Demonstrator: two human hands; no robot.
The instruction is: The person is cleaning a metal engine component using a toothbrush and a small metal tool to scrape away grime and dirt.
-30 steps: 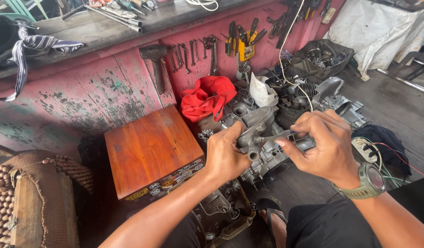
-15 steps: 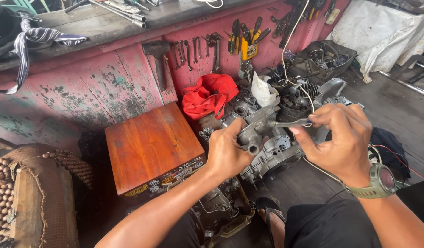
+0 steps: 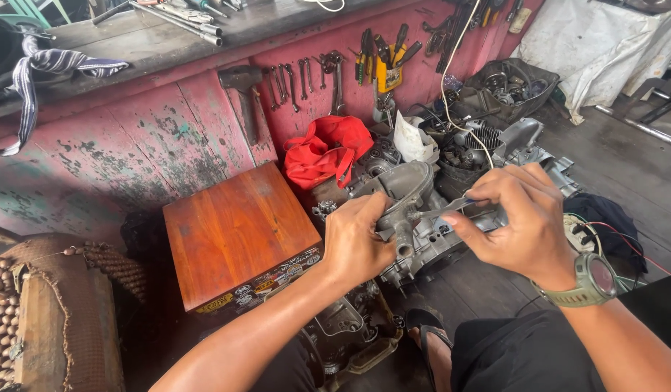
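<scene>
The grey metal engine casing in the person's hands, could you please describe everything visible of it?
The grey metal engine casing looks like cast aluminium, dull and grimy, with a rounded housing above and a short tube pointing down. It sits tilted over other engine parts. The left hand grips its left side; the right hand holds a thin metal tool against it.

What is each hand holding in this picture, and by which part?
The left hand grips the grey metal engine part at its near lower edge. The right hand pinches a thin metal tool by its rear end.
</scene>
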